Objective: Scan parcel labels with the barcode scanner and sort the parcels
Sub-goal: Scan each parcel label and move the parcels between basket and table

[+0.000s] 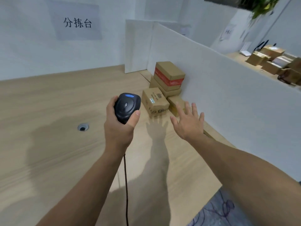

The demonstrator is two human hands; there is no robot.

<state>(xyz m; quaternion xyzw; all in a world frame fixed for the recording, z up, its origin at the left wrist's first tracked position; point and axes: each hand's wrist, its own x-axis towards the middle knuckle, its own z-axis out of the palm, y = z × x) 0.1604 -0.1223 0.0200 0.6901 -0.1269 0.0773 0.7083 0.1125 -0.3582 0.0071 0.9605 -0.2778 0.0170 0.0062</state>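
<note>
The left hand (119,128) holds a black barcode scanner (127,106). Its fingers and thumb are curled round the handle. A small blue light glows on top of the scanner. A dark cable (126,185) hangs down below this hand, toward the person.

The right hand (189,123) holds nothing. Its fingers are straight and spread wide. It is up above the wooden worktop (48,103), and its shadow lies under it.

Just past the fingertips of the right hand is a little pile of brown parcels. The labelled parcel (154,101) is closest, a bit beyond the gap between the two hands. A small parcel (175,103) is partly hidden behind the right fingers. Farther back, the red-taped parcel (169,74) sits on top of a flat parcel (171,92). The pile is close beside a white divider (228,88), which runs along the right side of the right hand.

To the left of the left hand there is a round cable hole (83,127) in the worktop. Far beyond both hands, a paper sign (76,22) hangs on the wall. Over the divider, far to the right, lie more boxes (270,61).
</note>
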